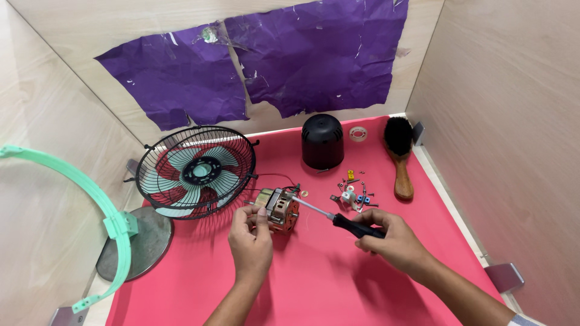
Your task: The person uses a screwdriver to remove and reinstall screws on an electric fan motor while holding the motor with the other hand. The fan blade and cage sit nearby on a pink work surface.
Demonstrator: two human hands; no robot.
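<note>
two hands at work in the lower middle of the frame: my left hand (251,238) has its fingers closed around the motor (281,209) on the red desk (314,284), my right hand (389,238) grips a screwdriver (338,218), tip against the motor. fan (196,172) sits to the left.

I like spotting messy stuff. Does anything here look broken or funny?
Yes. The purple paper taped on the back wall is torn and crumpled, with ragged edges. Small screws and parts lie scattered on the red mat.
</note>
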